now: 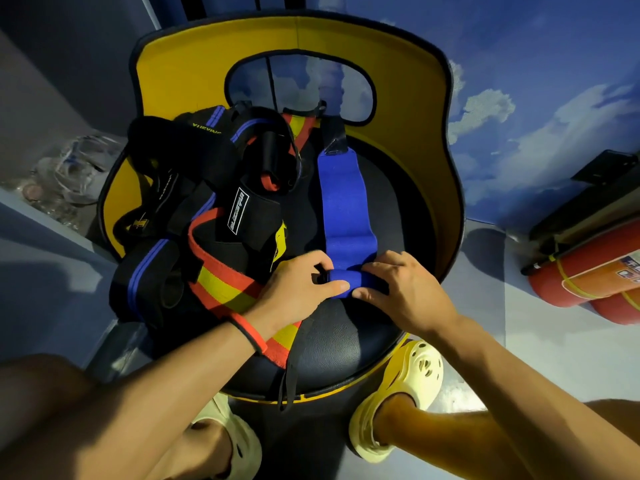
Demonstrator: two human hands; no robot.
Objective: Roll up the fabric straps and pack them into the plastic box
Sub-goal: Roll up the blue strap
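A blue fabric strap [344, 199] lies stretched away from me on the dark seat of a yellow-backed chair [346, 348]. Its near end is wound into a small roll. My left hand [294, 289] pinches the left end of that roll with thumb and fingers. My right hand [401, 289] grips the right end, fingers curled over the top. A heap of other straps, black with blue stripes and red with yellow [214, 216], lies tangled on the seat to the left. A clear plastic box [79, 171] stands on the floor at the far left, blurred.
The chair's yellow backrest [194, 50] curves round the far side of the seat. A red fire extinguisher [595, 278] lies on the floor at the right. My feet in pale yellow clogs [398, 393] stand at the chair's front edge.
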